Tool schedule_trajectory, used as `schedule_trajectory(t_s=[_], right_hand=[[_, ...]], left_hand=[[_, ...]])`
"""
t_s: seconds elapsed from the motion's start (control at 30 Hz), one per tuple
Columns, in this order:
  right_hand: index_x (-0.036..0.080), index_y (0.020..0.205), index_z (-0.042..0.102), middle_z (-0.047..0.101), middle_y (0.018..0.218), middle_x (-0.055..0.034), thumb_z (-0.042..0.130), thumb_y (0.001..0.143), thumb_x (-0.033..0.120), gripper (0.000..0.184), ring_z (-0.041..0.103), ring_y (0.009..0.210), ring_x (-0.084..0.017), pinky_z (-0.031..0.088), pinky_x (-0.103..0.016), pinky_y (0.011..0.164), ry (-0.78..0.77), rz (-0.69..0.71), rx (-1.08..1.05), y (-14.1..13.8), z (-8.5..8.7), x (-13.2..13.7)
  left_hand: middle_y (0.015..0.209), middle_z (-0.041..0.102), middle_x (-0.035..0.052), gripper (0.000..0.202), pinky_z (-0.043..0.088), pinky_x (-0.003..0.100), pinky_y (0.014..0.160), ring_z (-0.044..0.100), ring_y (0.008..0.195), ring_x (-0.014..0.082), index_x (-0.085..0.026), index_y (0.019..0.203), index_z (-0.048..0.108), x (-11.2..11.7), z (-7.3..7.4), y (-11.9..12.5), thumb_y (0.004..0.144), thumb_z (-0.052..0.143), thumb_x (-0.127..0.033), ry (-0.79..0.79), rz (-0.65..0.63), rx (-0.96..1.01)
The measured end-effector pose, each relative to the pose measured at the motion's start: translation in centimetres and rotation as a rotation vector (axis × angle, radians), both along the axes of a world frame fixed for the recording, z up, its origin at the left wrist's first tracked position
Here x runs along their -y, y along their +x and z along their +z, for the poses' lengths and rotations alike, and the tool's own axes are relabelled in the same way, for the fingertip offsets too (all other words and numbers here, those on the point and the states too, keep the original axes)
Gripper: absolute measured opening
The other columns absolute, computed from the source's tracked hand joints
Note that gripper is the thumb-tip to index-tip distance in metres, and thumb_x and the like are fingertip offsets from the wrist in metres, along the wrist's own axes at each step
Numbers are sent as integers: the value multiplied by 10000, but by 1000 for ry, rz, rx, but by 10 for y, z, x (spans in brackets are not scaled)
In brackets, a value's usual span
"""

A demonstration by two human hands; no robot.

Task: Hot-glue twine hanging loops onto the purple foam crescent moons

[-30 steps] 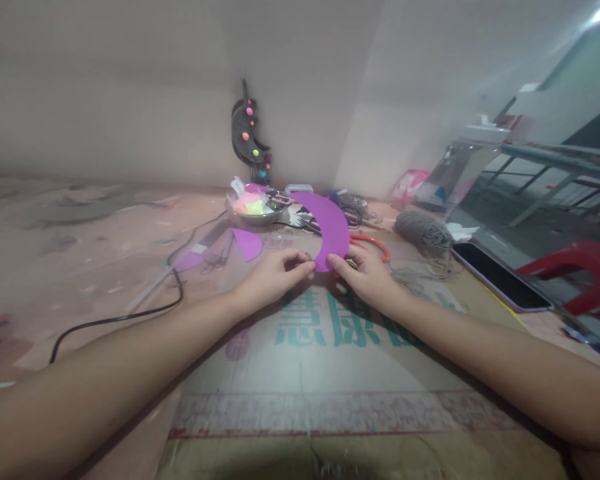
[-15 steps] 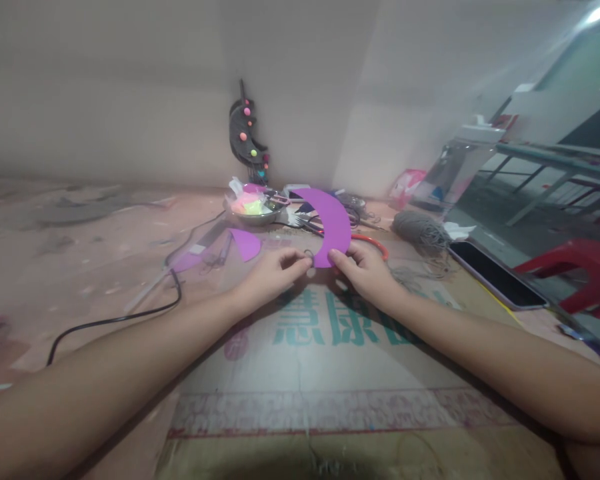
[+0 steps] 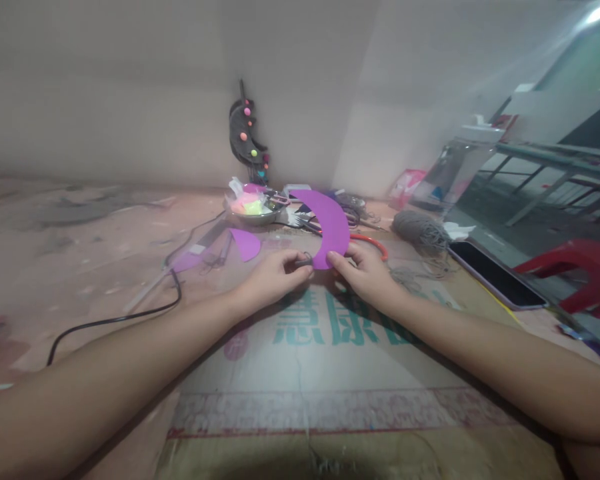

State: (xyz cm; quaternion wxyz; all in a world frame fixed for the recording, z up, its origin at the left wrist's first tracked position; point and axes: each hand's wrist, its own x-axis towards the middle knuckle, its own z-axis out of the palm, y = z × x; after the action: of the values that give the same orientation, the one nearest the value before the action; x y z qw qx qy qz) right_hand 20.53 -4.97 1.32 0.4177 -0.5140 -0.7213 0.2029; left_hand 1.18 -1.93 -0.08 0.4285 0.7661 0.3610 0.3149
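A purple crescent-shaped cutout is held upright over the cardboard, its curve bulging to the right. My right hand pinches it near its lower end, thumb in front. At the crescent's lower tip, my left hand is closed with thumb and forefinger around a small loop of grey yarn. Whether that yarn is wrapped round the tip or only touches it, I cannot tell. Beyond my right wrist lies a ball of grey yarn with loose strands trailing near it.
A printed cardboard sheet lies beneath my hands. Behind are a bowl of colourful material, purple scraps and a grey crescent with small coloured balls against the wall. A phone lies right; a black cable runs left.
My left thumb and fingers have shifted slightly, and more of the grey yarn shows between them. The crescent has tilted very little; my right hand keeps its hold.
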Motion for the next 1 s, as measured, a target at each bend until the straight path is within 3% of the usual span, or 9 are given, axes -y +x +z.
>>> schedule_trajectory(t_s=[0.27,0.57,1.0], right_hand=[[155,708,585,554,621,-10,499,881,434,339,499,615,-134,394,-241,559,-31,8,-33,1,0,0],[160,684,563,545,618,-5,508,875,395,308,492,591,-128,385,-246,554,-49,3,-44,0,-1,-1],[164,697,558,538,616,6,525,865,371,269,504,615,-136,390,-252,589,-49,18,-78,2,-2,-3]], left_hand=[[711,573,-9,174,410,225,615,532,657,118,-150,804,610,-1,-1,-1,852,498,-274,-29,-49,54],[770,625,11,243,438,228,618,554,654,116,-148,893,613,-3,-5,-1,860,551,-380,-48,16,102],[732,615,7,321,405,221,585,516,621,112,-150,805,619,-5,-5,-2,896,485,-427,22,32,73]])
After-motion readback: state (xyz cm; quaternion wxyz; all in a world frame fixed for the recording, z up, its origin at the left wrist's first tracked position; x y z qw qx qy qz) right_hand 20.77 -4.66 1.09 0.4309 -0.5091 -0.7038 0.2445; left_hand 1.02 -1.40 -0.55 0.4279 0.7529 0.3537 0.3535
